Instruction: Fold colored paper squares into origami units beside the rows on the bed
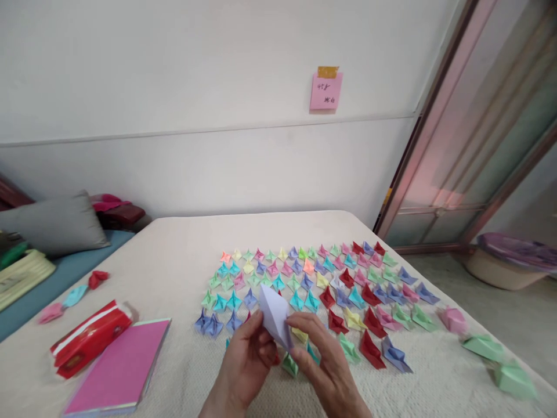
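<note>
A pale lavender folded paper (275, 313), pointed at the top, is held up between my two hands near the middle of the view. My left hand (248, 360) grips its lower left side between thumb and fingers. My right hand (322, 360) pinches its lower right edge. Behind and around the hands, rows of small folded paper boats (296, 300) in many colours lie on the cream cloth of the table (183, 249). Some boats just behind the hands are partly hidden.
At the left lie a stack of pink paper (122, 366), a red-and-white packet (91, 337) and several crumpled folded pieces (75, 296). Larger folded pieces (516, 378) rest near the right edge. A pink note (326, 91) is taped to the wall.
</note>
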`<state>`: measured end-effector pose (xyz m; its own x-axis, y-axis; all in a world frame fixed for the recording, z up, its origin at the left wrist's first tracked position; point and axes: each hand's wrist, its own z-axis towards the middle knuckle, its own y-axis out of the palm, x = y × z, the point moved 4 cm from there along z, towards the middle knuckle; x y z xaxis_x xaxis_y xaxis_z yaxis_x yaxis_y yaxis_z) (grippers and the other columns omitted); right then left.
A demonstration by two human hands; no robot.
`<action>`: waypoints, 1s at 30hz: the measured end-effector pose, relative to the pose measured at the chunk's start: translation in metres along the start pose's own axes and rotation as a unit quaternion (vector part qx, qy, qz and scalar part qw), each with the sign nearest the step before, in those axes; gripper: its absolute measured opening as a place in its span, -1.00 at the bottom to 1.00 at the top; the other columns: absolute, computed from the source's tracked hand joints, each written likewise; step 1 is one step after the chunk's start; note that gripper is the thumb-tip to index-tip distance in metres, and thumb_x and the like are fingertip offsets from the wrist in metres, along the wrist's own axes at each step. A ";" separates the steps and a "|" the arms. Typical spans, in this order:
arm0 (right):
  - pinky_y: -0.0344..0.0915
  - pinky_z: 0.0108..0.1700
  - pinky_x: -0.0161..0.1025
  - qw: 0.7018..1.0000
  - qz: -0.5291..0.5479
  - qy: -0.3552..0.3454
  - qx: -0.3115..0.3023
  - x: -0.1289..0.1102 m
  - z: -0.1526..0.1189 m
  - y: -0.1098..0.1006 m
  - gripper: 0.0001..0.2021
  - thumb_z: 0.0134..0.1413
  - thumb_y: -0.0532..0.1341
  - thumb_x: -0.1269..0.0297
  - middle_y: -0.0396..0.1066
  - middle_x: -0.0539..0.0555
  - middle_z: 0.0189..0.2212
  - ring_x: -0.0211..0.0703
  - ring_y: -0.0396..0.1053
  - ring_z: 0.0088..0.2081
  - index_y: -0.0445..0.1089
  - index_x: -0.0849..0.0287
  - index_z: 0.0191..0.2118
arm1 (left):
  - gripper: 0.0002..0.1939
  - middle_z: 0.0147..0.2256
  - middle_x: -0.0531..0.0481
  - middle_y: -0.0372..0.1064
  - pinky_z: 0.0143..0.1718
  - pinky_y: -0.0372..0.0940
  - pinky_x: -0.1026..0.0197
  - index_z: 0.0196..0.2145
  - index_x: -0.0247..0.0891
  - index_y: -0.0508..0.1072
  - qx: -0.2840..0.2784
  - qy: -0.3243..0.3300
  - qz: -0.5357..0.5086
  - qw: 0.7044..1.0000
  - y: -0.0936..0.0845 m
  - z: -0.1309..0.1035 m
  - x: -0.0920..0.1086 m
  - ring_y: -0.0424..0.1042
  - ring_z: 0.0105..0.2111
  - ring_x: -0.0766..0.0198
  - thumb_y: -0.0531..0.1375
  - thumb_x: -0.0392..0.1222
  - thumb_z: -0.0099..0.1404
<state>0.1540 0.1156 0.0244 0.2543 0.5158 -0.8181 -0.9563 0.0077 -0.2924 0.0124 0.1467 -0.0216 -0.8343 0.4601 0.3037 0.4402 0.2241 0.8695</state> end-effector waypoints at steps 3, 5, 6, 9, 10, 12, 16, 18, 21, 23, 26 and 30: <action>0.31 0.00 -0.16 0.995 -0.079 -0.053 0.001 0.001 -0.004 0.008 -0.61 0.06 0.29 0.33 0.36 0.14 -0.03 0.02 0.33 0.01 0.30 0.05 0.03 | -0.63 -0.69 0.11 0.16 -0.71 0.11 0.49 -0.46 -0.42 0.42 0.004 -0.013 -0.022 1.000 0.000 0.000 -0.001 0.17 -0.72 0.50 -0.02 -0.22 0.44; 0.33 -0.05 -0.14 0.987 -0.128 -0.092 0.015 0.001 -0.004 0.013 -0.65 0.07 0.25 0.45 0.39 0.18 -0.07 0.02 0.36 -0.05 0.31 0.11 0.00 | -0.60 -0.69 0.10 0.16 -0.70 0.11 0.48 -0.48 -0.42 0.41 0.002 -0.024 -0.035 0.999 0.001 0.000 -0.003 0.17 -0.72 0.49 -0.04 -0.22 0.44; 0.34 -0.08 -0.14 0.983 -0.143 -0.112 0.020 0.000 -0.004 0.014 -0.68 0.09 0.21 0.50 0.40 0.18 -0.10 0.00 0.37 -0.09 0.31 0.12 -0.02 | -0.59 -0.69 0.10 0.17 -0.69 0.12 0.47 -0.49 -0.41 0.41 0.001 -0.026 -0.037 0.999 0.001 0.000 -0.004 0.18 -0.72 0.49 -0.03 -0.21 0.44; 0.33 -0.18 -0.14 0.975 -0.154 -0.157 0.007 -0.006 -0.002 0.016 -0.74 0.15 0.12 0.56 0.44 0.14 -0.21 -0.07 0.38 -0.22 0.32 0.12 -0.08 | -0.65 -0.69 0.09 0.19 -0.69 0.12 0.46 -0.49 -0.41 0.41 0.007 -0.022 -0.033 0.999 0.000 0.000 -0.005 0.20 -0.71 0.48 0.02 -0.23 0.41; 0.32 -0.20 -0.14 0.975 -0.153 -0.161 -0.008 -0.008 -0.001 0.016 -0.74 0.16 0.10 0.57 0.44 0.13 -0.24 -0.08 0.38 -0.24 0.32 0.12 -0.09 | -0.68 -0.70 0.09 0.19 -0.70 0.10 0.46 -0.49 -0.40 0.40 0.010 -0.018 -0.026 0.999 0.000 0.000 -0.005 0.19 -0.71 0.48 0.05 -0.23 0.40; 0.29 -0.22 -0.13 0.976 -0.142 -0.161 -0.045 -0.012 0.001 0.016 -0.74 0.17 0.06 0.58 0.44 0.10 -0.28 -0.09 0.36 -0.27 0.32 0.11 -0.12 | -0.73 -0.71 0.12 0.18 -0.71 0.07 0.46 -0.51 -0.37 0.38 0.010 -0.006 -0.003 1.000 0.001 -0.001 -0.004 0.16 -0.72 0.48 0.13 -0.23 0.35; 0.30 -0.24 -0.16 0.983 -0.122 -0.124 -0.052 -0.010 0.002 0.015 -0.79 0.20 0.07 0.53 0.42 0.03 -0.36 -0.12 0.37 -0.31 0.30 0.07 -0.17 | -0.81 -0.71 0.17 0.15 -0.72 0.00 0.47 -0.49 -0.34 0.36 -0.020 0.001 0.039 0.999 0.003 -0.003 -0.001 0.10 -0.72 0.50 0.24 -0.26 0.25; 0.32 -0.24 -0.17 0.988 -0.131 -0.085 0.001 -0.001 0.000 0.012 -0.82 0.16 0.15 0.48 0.42 0.02 -0.36 -0.10 0.38 -0.31 0.28 0.05 -0.16 | -0.86 -0.69 0.16 0.18 -0.73 -0.05 0.48 -0.45 -0.35 0.39 -0.033 -0.003 0.045 0.998 0.003 -0.003 -0.002 0.07 -0.73 0.53 0.27 -0.28 0.21; 0.35 -0.17 -0.13 0.986 -0.146 -0.044 0.073 0.011 -0.004 0.009 -0.65 0.05 0.26 0.43 0.42 0.09 -0.21 -0.01 0.40 -0.18 0.23 0.05 -0.05 | -0.88 -0.70 0.15 0.21 -0.73 -0.10 0.48 -0.40 -0.38 0.42 -0.046 -0.009 0.057 0.997 0.002 -0.001 -0.004 0.07 -0.73 0.54 0.30 -0.30 0.17; 0.36 -0.12 -0.13 0.988 -0.135 -0.041 0.069 0.015 -0.005 0.008 -0.61 0.02 0.28 0.45 0.41 0.10 -0.15 0.00 0.39 -0.11 0.23 0.05 -0.04 | -0.87 -0.69 0.15 0.22 -0.73 -0.11 0.47 -0.39 -0.38 0.42 -0.054 -0.014 0.059 0.997 0.001 0.000 -0.005 0.07 -0.73 0.54 0.31 -0.29 0.16; 0.36 -0.11 -0.17 0.992 -0.110 -0.051 0.023 0.011 -0.003 0.008 -0.72 0.07 0.22 0.50 0.40 0.08 -0.17 -0.05 0.39 -0.11 0.29 0.05 -0.11 | -0.85 -0.66 0.16 0.24 -0.72 -0.11 0.47 -0.41 -0.35 0.39 -0.052 -0.012 0.047 0.998 -0.001 0.001 -0.004 0.05 -0.74 0.56 0.32 -0.28 0.16; 0.35 -0.18 -0.19 0.989 -0.112 -0.093 0.001 -0.006 0.001 0.006 -0.83 0.16 0.16 0.50 0.41 0.07 -0.25 -0.10 0.39 -0.20 0.36 0.07 -0.21 | -0.81 -0.70 0.21 0.13 -0.72 -0.12 0.47 -0.46 -0.32 0.35 -0.062 -0.008 0.045 0.997 0.001 -0.002 -0.001 0.02 -0.73 0.55 0.30 -0.26 0.19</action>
<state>0.1464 0.1135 0.0275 0.4299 0.6492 -0.6275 -0.8790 0.1421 -0.4552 0.0136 0.1450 -0.0202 -0.7872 0.4879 0.3771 0.4678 0.0742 0.8807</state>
